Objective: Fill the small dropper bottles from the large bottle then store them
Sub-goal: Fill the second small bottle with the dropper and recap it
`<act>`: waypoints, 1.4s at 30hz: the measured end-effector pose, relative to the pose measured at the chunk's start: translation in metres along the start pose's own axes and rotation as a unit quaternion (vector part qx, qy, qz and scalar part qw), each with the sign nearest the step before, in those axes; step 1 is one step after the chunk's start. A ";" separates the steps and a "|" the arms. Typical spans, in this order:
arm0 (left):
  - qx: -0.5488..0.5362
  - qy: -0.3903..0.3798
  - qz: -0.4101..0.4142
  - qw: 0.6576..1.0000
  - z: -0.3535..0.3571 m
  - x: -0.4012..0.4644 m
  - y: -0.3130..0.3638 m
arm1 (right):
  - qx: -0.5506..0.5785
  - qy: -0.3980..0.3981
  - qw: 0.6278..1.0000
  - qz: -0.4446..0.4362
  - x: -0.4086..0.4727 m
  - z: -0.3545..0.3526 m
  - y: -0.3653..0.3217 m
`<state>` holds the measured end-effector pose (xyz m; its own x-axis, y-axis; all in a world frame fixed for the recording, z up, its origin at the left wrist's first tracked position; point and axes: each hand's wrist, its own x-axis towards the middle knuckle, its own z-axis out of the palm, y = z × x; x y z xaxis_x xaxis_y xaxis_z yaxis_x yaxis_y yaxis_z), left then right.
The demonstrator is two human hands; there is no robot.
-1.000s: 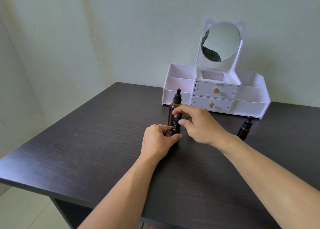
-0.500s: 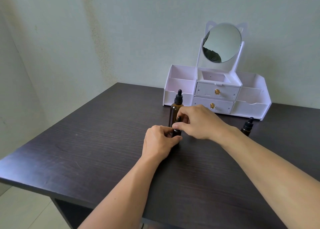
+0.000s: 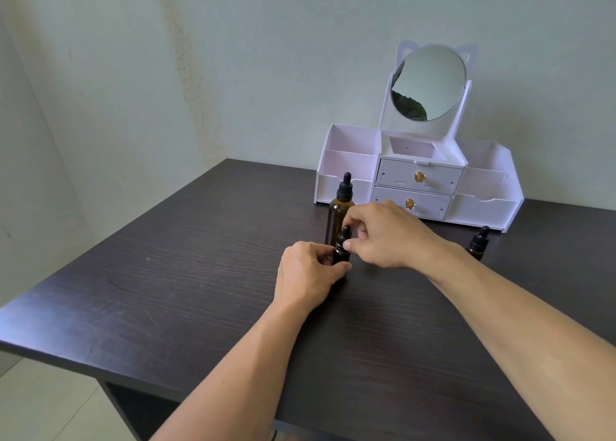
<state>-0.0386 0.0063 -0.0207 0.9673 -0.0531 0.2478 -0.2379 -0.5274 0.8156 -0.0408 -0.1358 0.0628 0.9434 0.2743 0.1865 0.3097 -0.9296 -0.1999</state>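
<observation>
A small dark dropper bottle (image 3: 342,253) stands on the dark table (image 3: 200,274) near its middle. My left hand (image 3: 310,272) grips the bottle's body low down. My right hand (image 3: 383,234) pinches its black dropper cap from the right. Directly behind stands the large amber bottle (image 3: 337,212), upright with its black dropper cap on. A second small dropper bottle (image 3: 477,244) stands alone to the right, beyond my right forearm, capped.
A white organiser (image 3: 350,160) with open side compartments, two shut drawers with gold knobs and a round cat-eared mirror (image 3: 428,82) stands at the back against the wall. The table's front edge and left corner drop to a tiled floor.
My right hand's fingers have shifted around the small bottle's cap, first covering it, now showing the cap's tip again. My left hand and the bottle have stayed in place.
</observation>
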 end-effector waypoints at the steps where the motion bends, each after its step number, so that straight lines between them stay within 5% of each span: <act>1: 0.002 0.001 0.001 1.000 0.000 0.000 0.000 | -0.011 0.013 1.000 0.009 0.000 0.000 0.000; 16: -0.006 0.012 -0.008 1.000 0.002 0.001 -0.002 | 0.114 0.030 0.993 -0.013 -0.003 0.008 0.004; 31: 0.017 -0.007 -0.004 1.000 0.002 0.002 -0.002 | 0.156 0.006 0.987 -0.043 -0.005 0.014 0.003; 42: 0.012 -0.001 0.007 1.000 0.003 0.003 -0.005 | 0.137 0.065 0.988 -0.015 -0.005 0.022 0.001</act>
<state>-0.0346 0.0064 -0.0254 0.9642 -0.0618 0.2580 -0.2490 -0.5462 0.7998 -0.0424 -0.1330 0.0406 0.9153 0.2504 0.3156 0.3752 -0.8150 -0.4417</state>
